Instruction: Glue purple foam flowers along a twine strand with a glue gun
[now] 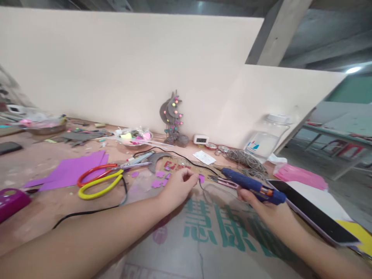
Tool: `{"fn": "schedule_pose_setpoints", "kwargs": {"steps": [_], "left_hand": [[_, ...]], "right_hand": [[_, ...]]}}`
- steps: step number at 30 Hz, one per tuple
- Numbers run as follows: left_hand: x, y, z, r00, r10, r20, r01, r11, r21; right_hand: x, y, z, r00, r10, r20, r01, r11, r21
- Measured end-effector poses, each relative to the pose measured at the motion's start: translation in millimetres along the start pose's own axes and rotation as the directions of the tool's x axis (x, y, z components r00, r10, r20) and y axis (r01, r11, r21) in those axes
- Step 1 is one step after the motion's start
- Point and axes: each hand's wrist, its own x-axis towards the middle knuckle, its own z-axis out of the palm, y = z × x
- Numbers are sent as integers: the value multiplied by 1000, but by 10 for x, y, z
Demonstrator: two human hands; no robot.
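So the small purple piece (201, 178) is right at the fingertips of the left hand (180, 188), whose thumb and finger are pinching a thin grey cord (201, 186); can't tell if they've got the piece too. Right hand (263, 203) is wrapped around one blue glue gun (247, 182), just right of that piece. Count-wise: one pair of scissors (123, 167) with red and yellow handles, at least four purple cutouts (157, 183) left of the left hand, one timer (201, 139), one bottle (263, 141).
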Motion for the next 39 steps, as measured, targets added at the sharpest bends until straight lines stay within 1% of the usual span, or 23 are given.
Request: {"fn": "schedule_pose_setpoints", "kwargs": {"steps": [2,4,6,8,10,11,13,15,19,24,26,27,28,30,31,32,33,34,35,36,37,38,39], "left_hand": [[1,-7,-2,1000,4,22,-3,1000,-19],[0,-9,-3,1000,8,9,-8,1000,-21],[2,-7,-2,1000,7,-8,-7,1000,-17],[9,-7,1,1000,-1,-6,1,1000,-22],[17,-9,4,1000,-13,7,13,1000,-28],[20,-10,6,1000,-14,11,14,1000,-26],[22,-13,9,1000,-11,7,11,1000,-9],[19,-15,9,1000,-8,6,8,1000,7],[10,-16,1,1000,-19,19,19,1000,10],[5,-18,-4,999,-23,27,23,1000,-11],[6,-22,-4,1000,-18,26,19,1000,-11],[7,-24,-3,1000,-12,24,12,1000,-9],[7,-25,-1,1000,-6,22,6,1000,-6],[5,-22,2,1000,0,17,0,1000,-4],[4,-18,4,1000,1,13,-1,1000,-1],[2,-13,7,1000,5,5,-5,1000,2],[0,-6,8,1000,5,-1,-5,1000,7],[-1,1,10,1000,4,-7,-4,1000,13],[-1,7,10,1000,4,-10,-4,1000,18],[-1,11,10,1000,4,-10,-4,1000,23],[-1,13,8,1000,7,-9,-7,1000,29],[-1,14,6,1000,12,-6,-12,999,33],[-2,12,3,1000,18,-3,-18,999,37]], "right_hand": [[119,-59,-38,999,-22,26,22,1000,-7],[304,-80,-63,999,-40,12,40,999,-32],[544,-32,-56,1000,-16,6,16,992,-129],[806,81,-9,998,56,26,-49,973,-228],[1053,231,76,992,85,92,-60,967,-249],[1158,310,128,990,99,102,-69,961,-266],[1311,460,232,983,157,92,-120,940,-319],[1388,583,318,977,194,83,-155,926,-346],[1415,698,379,964,234,127,-173,914,-366],[1364,698,287,966,192,174,-122,929,-349],[1284,683,232,985,141,102,-99,937,-336],[1222,662,206,994,101,33,-85,942,-324],[1144,626,184,997,57,-49,-69,948,-311],[944,493,163,984,-8,-176,-41,961,-274],[828,393,167,986,-12,-168,-31,967,-254],[706,276,183,994,-8,-109,-17,975,-224],[583,149,210,1000,13,0,-13,989,-147],[464,20,249,992,48,120,-44,999,-28],[356,-101,294,969,91,228,-116,988,98],[262,-205,343,928,158,336,-235,951,202],[186,-287,391,874,205,441,-342,904,257],[129,-343,435,832,218,511,-404,868,288],[90,-376,470,805,221,551,-446,838,315]]}}
